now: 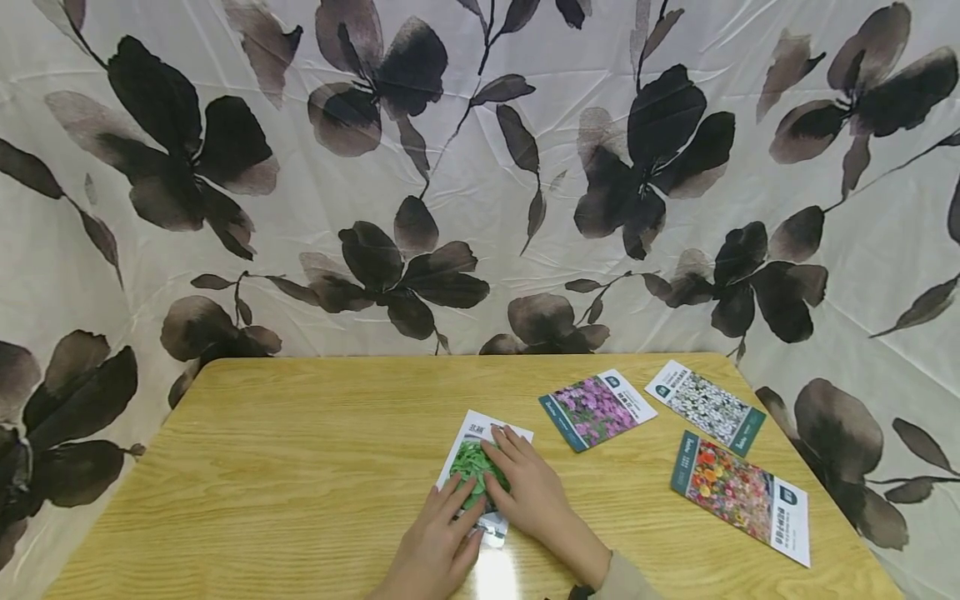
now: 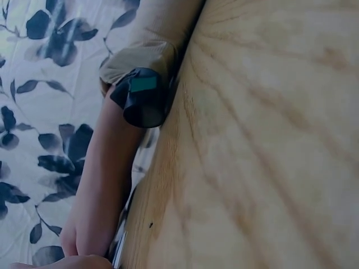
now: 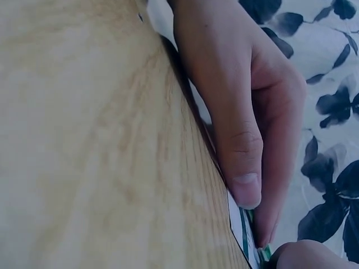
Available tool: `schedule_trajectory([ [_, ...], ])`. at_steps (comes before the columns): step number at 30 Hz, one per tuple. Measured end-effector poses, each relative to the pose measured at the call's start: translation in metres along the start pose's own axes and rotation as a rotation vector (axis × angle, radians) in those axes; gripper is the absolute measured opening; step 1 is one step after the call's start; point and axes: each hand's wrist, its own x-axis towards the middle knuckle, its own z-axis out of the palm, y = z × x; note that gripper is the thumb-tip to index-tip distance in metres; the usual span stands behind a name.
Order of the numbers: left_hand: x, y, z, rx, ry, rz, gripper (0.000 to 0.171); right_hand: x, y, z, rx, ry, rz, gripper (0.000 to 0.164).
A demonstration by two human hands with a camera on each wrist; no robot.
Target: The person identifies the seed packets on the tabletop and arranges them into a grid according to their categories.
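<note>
In head view, shows 1 flat white rectangular packet with green-leaf photo (image 1: 470, 458) on yellow wood-grain table (image 1: 262, 467), directly under fingers of both hands. Shows left hand (image 1: 438, 537) on its lower left part, right hand (image 1: 531, 490) on its right side; fingers straight, slightly spread, released, just resting on top. Right of right-hand fingers, shows 3 more: teal-and-white rectangular packet with purple-flower photo (image 1: 596, 410) nearest, then similar packet with white-flower photo (image 1: 705, 407), and similar packet with orange-red-flower photo (image 1: 735, 496) just beside. Beyond fingertips, shows white fabric curtain with dark flower print (image 1: 285, 200).

In left wrist view, shows beige sleeve (image 2: 151, 31) and black cylindrical device with green patch (image 2: 143, 106) up the arm from fingers; can't tell finger state here.

In right wrist view, shows thumb and finger extended, packet partly hidden by fingertips.
</note>
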Motion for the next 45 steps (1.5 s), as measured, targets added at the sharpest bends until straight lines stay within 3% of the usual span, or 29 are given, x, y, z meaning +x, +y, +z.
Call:
schedule_trajectory([
  [15, 0.006, -0.013, -0.009, -0.046, -0.043, -0.136, 0.035, 0.027, 0.001, 0.011, 0.048, -0.032, 0.005, 0.046],
  [27, 0.011, -0.027, -0.01, -0.039, 0.001, -0.16, 0.035, 0.045, 0.002, 0.022, 0.051, -0.018, -0.018, 0.044],
  [45, 0.016, -0.043, -0.01, -0.018, 0.052, -0.173, 0.034, 0.066, 0.003, 0.03, 0.038, -0.068, -0.042, 0.046],
])
